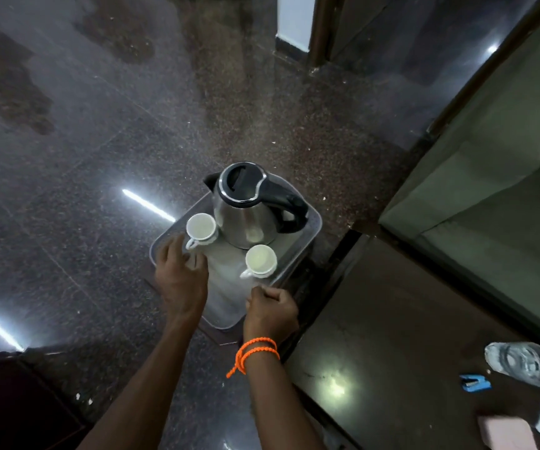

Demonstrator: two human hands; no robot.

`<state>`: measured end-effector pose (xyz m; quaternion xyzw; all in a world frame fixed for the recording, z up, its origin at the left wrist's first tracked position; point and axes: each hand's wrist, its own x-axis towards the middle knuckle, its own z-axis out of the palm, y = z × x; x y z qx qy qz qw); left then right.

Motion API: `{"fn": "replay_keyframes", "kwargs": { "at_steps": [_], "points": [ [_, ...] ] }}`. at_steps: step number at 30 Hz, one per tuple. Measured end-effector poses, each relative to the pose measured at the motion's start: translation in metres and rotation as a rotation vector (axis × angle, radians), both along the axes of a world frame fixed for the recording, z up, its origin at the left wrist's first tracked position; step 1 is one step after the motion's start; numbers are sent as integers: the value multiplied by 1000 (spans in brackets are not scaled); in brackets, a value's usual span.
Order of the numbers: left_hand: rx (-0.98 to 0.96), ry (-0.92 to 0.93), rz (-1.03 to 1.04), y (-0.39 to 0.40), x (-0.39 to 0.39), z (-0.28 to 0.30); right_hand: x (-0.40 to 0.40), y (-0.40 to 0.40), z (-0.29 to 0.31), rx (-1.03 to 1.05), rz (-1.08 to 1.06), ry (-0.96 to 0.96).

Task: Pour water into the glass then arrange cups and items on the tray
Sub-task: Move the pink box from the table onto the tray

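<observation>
A grey tray hangs above the dark floor, just left of the table. On it stand a steel kettle with a black lid and handle, and two empty white cups, one to the kettle's left and one in front of it. My left hand grips the tray's left edge beside the left cup. My right hand, with an orange wrist band, is closed on the tray's near edge below the front cup. A clear glass holding water stands on the table at the lower right.
The dark glossy table fills the lower right, with a small blue item, a pink block and a white object near the glass. A green-covered piece of furniture stands at right. Polished granite floor spreads left and ahead.
</observation>
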<state>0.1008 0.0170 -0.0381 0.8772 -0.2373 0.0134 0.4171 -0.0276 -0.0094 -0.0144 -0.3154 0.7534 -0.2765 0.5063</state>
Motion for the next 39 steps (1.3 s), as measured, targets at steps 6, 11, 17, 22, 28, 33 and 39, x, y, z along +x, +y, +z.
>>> {"fn": "replay_keyframes", "kwargs": {
  "at_steps": [6,11,17,22,28,33,39],
  "points": [
    [-133,11,-282,-33,-105,17,-121,-14,-15,-136,75,194],
    [-74,131,-557,-60,-227,0,-242,-20,-35,-130,177,388],
    [158,253,-997,-54,-387,-32,-396,2,-56,-69,70,558],
    [434,239,-1333,-53,-496,-49,-513,26,-72,-11,-60,639],
    [550,-142,-1782,-79,-572,-75,-600,39,-104,-45,104,655],
    [581,-459,-2009,-112,-596,-100,-621,32,-117,-100,155,589],
    [417,-483,-2153,-126,-607,-99,-620,27,-126,-96,282,577]
  ]
}}
